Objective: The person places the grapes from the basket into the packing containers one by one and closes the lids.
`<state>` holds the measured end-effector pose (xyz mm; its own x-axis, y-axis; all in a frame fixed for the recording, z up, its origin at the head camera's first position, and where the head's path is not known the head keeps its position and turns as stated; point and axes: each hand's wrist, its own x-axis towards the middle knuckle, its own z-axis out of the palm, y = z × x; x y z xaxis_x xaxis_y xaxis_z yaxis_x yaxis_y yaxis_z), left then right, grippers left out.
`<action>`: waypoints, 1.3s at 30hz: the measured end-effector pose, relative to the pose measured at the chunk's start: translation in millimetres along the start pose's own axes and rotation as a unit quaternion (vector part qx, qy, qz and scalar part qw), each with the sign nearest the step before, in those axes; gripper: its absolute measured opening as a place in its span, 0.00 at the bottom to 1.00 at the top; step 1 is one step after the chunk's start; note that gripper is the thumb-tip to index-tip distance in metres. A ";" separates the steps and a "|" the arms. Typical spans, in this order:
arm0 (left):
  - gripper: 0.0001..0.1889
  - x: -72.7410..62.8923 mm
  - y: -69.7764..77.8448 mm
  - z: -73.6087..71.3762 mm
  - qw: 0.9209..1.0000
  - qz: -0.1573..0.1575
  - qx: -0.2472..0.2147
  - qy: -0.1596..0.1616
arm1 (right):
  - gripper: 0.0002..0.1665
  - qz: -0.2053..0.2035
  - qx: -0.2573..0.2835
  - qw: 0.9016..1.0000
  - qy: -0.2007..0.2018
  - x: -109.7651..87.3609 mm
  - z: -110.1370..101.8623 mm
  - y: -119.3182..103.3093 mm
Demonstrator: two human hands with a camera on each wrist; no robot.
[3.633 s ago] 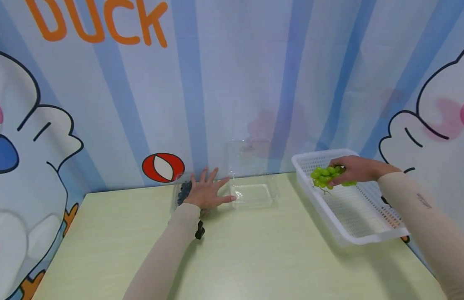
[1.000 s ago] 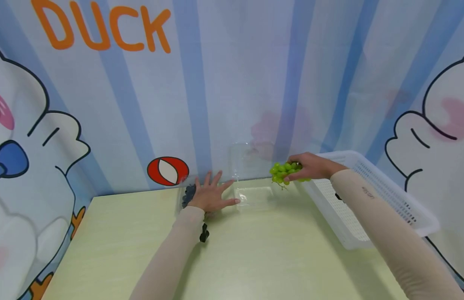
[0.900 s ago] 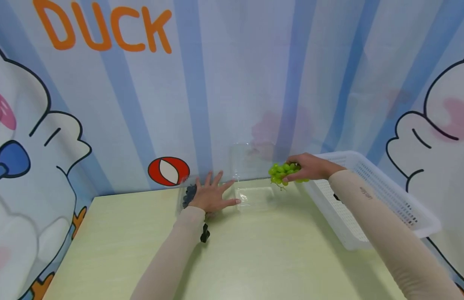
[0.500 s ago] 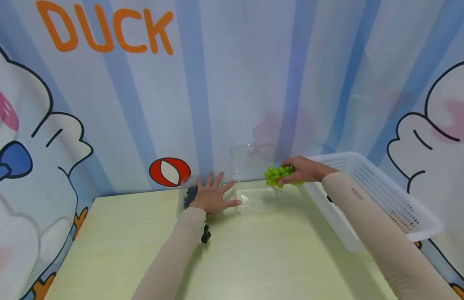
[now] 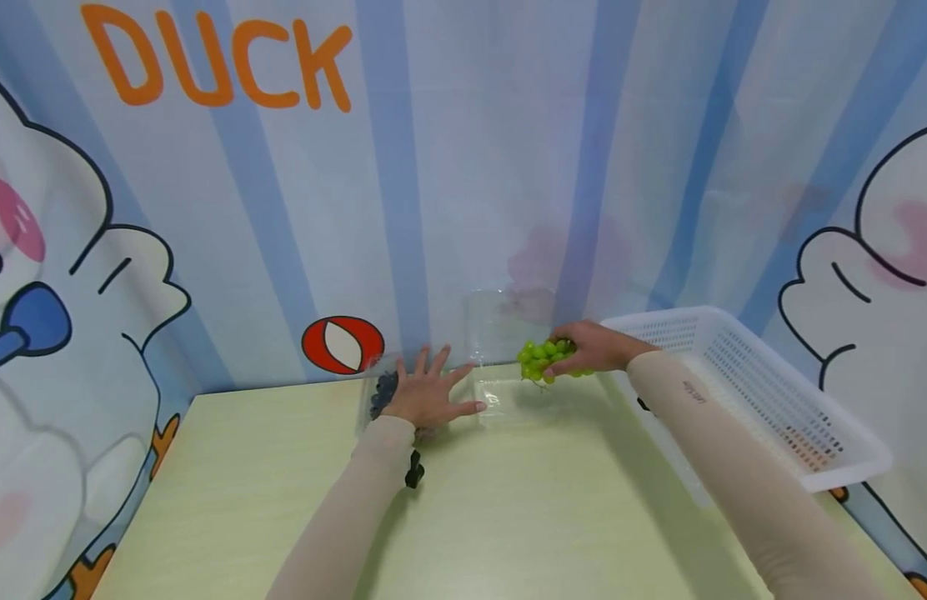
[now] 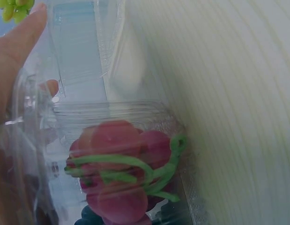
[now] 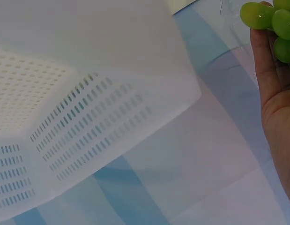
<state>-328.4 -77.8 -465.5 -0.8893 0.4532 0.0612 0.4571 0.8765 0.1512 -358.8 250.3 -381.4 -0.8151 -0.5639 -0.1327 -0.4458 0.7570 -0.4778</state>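
Observation:
My right hand (image 5: 589,346) grips a bunch of green grapes (image 5: 538,358) from above, a thin stem hanging below it. The bunch hovers over the right part of an open clear plastic box (image 5: 501,404), whose lid (image 5: 508,321) stands up against the backdrop. Fingers spread, my left hand (image 5: 429,398) rests on a second clear box (image 5: 368,400), which contains dark grapes (image 5: 383,392). In the left wrist view, red grapes (image 6: 117,173) with a green stem show through that box's plastic too.
A white perforated basket (image 5: 749,367) stands at the right, partly behind the right forearm. The pale table (image 5: 508,517) ends at a striped curtain backdrop (image 5: 478,150) just behind the boxes.
The green grapes have come out of the basket in my right hand and moved left to the open box, sinking slightly. My left hand has stayed on the other box.

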 end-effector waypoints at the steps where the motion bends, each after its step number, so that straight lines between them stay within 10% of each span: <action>1: 0.44 -0.1 0.3 -0.2 1.000 -0.001 -0.001 -0.002 | 0.31 0.001 0.001 1.000 0.000 0.6 0.6 -1.0; 39: 0.45 -0.1 -1.3 0.0 1.000 -0.006 -0.005 -0.006 | 0.33 0.019 -0.052 0.998 -0.042 40.9 35.7 -22.4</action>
<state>-328.9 -79.0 -465.7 -0.8940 0.4456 0.0472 0.4471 0.8799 0.1609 -369.0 198.5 -407.2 -0.7998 -0.5570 -0.2238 -0.4547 0.8056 -0.3799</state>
